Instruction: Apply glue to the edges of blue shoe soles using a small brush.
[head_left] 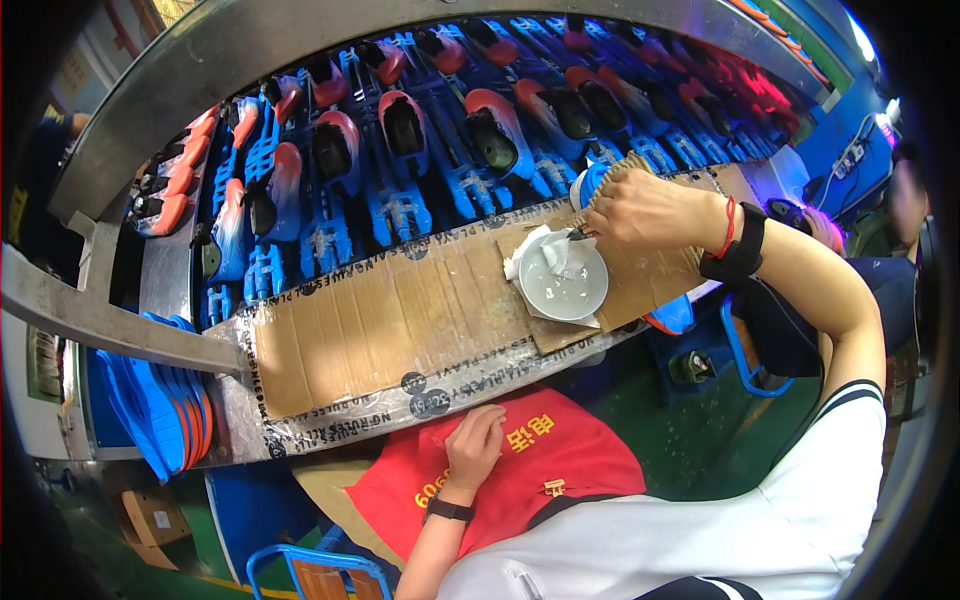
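My right hand is closed just above the far right rim of a white bowl. Its fingers pinch a small dark-tipped tool that looks like a brush; the hand hides most of it. Whitish liquid and a crumpled white piece are in the bowl, which stands on folded cardboard. Beyond the fingers are a blue-and-white round object and a brown ridged edge, both partly covered. My left hand lies loosely on the red apron, fingers extended and holding nothing.
Cardboard covers the bench along its front. Behind it, blue racks carry several red-and-blue shoes with dark insides. Blue shoe parts hang at the left end. A metal rail crosses the left side. Another person sits at the right.
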